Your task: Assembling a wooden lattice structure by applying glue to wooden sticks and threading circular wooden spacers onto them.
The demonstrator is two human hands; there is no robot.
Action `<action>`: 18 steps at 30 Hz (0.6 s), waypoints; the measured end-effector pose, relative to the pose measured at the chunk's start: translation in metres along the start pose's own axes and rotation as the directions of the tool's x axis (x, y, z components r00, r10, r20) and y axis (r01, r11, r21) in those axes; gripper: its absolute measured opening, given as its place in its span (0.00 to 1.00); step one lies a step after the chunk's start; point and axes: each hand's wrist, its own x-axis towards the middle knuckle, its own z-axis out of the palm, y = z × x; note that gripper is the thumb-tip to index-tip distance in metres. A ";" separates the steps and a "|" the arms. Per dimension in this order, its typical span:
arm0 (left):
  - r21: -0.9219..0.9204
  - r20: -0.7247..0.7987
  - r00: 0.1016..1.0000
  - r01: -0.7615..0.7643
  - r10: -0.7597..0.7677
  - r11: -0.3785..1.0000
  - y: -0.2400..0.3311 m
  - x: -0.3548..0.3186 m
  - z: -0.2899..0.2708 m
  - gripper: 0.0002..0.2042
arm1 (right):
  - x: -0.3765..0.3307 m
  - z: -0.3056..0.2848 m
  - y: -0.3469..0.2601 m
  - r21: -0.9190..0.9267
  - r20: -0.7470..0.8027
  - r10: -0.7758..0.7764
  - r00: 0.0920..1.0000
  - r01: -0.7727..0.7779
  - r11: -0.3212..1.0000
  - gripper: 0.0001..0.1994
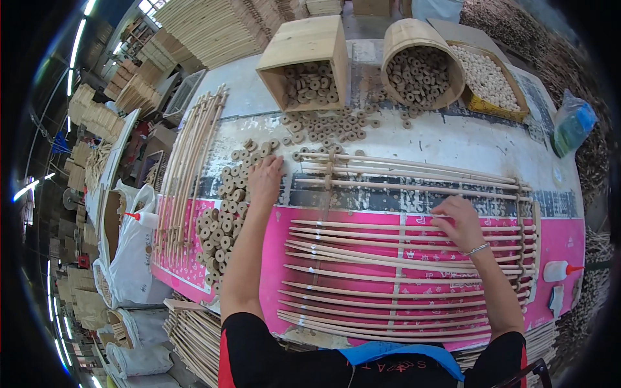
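My left hand (265,178) reaches over the upper part of a pile of small wooden rings (226,223), its fingers apart and bent down onto them. Whether a ring is under the fingertips is hidden. My right hand (458,222), with a bangle on the wrist, hovers over a row of long pale wooden rods (388,264). Its fingers are bent, with a gap to the thumb and nothing visible between them. The rods lie side by side with tapered ends to the left, and their right ends pass through rings along a rail (535,246). Several upper rods meet a ringed crosspiece (330,169) near their left ends.
At the back stand a wooden box (304,45) and a round wooden tub (424,35), both holding rings, beside a tray of white pieces (485,81). Bundled rods (187,174) lie left. Glue bottles (556,271) with red tips sit at both sides. A blue-green bottle (574,126) stands far right.
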 end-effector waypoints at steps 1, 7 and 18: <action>0.024 -0.049 0.999 -0.019 0.020 1.000 -0.005 0.001 0.004 0.14 | -0.001 0.003 -0.002 0.002 0.015 -0.005 1.000 0.005 1.000 0.09; -0.041 -0.194 0.980 -0.047 0.039 0.998 0.014 -0.005 -0.009 0.13 | -0.012 0.007 0.000 0.021 0.086 0.032 0.996 -0.034 0.999 0.08; -0.856 0.490 0.825 0.395 -0.280 -0.333 0.031 -0.084 -0.043 0.17 | -0.006 0.003 -0.008 0.193 -0.024 0.169 0.985 -0.161 0.968 0.05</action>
